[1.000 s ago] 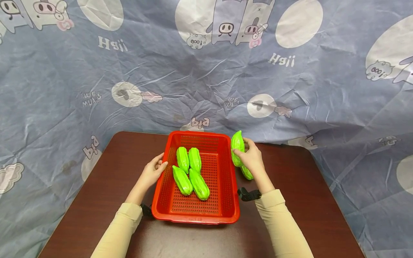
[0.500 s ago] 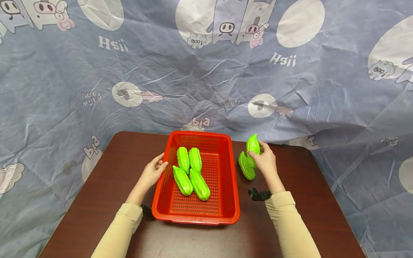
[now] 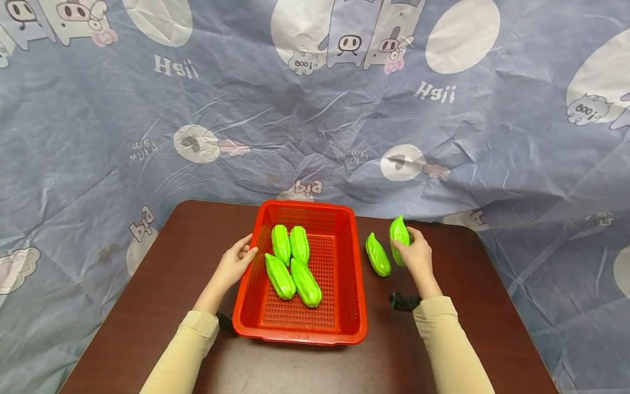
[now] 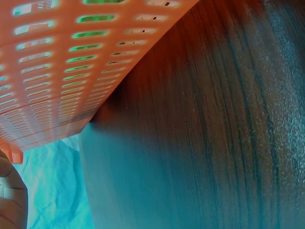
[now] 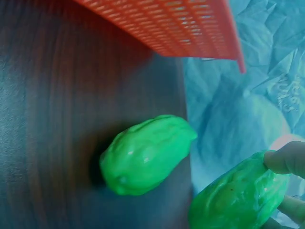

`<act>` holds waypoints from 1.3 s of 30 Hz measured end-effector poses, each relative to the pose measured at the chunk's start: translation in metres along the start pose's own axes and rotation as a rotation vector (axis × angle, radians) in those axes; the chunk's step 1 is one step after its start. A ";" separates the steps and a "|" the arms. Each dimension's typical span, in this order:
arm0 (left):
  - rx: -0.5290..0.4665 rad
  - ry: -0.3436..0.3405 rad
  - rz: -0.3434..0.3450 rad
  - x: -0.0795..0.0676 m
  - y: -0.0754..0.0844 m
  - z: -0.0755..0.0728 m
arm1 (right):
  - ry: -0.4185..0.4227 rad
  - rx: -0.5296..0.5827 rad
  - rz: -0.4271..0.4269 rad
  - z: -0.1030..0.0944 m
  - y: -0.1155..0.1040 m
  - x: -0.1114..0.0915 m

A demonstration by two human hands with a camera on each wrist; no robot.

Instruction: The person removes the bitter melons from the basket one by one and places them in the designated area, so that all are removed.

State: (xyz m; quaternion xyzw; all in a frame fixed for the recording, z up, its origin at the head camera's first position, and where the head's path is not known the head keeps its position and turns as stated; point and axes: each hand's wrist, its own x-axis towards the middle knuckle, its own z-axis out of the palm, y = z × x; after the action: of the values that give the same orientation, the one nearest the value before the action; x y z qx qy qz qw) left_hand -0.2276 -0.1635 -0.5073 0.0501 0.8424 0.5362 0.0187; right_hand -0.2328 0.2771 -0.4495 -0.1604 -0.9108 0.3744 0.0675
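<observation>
A red plastic basket (image 3: 350,273) stands on the table, with several bright green, ridged bitter melons (image 3: 306,283) lying inside. My left hand (image 3: 236,260) grips the basket's left rim, thumb on top and fingers outside the wall. To the right of the basket, my right hand (image 3: 417,253) holds a bitter melon (image 3: 400,241) between thumb and fingers, pointed end away from me. Between that hand and the basket, another bitter melon (image 3: 378,255) lies on the table. In the right wrist view, the thumb presses on the held bitter melon (image 5: 238,198), beside the lying one (image 5: 147,155).
The dark brown wooden table (image 3: 147,306) ends at a blue-grey printed cloth (image 3: 275,120) hanging behind it and at both sides. A black wrist camera (image 3: 404,302) is strapped to the right wrist.
My right hand has carried the bitter melon from the basket's right rim rightward and a little toward me, uncovering the other one on the table. The left hand has stayed on the rim.
</observation>
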 end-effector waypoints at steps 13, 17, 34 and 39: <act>0.006 -0.001 0.010 0.000 0.000 0.001 | -0.013 -0.038 0.034 0.011 0.032 -0.002; 0.011 -0.002 0.010 0.000 0.000 0.001 | -0.018 -0.045 0.048 0.015 0.038 -0.001; 0.025 0.011 0.012 0.000 0.000 0.001 | -0.110 -0.109 0.079 0.024 0.055 0.001; 0.021 0.010 0.013 -0.001 0.000 0.001 | -0.153 -0.129 0.075 0.027 0.056 0.002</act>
State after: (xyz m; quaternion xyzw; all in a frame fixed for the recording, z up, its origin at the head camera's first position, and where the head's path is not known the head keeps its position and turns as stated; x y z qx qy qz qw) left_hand -0.2267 -0.1625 -0.5078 0.0531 0.8478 0.5275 0.0103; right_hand -0.2276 0.2970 -0.5078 -0.1692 -0.9288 0.3286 -0.0269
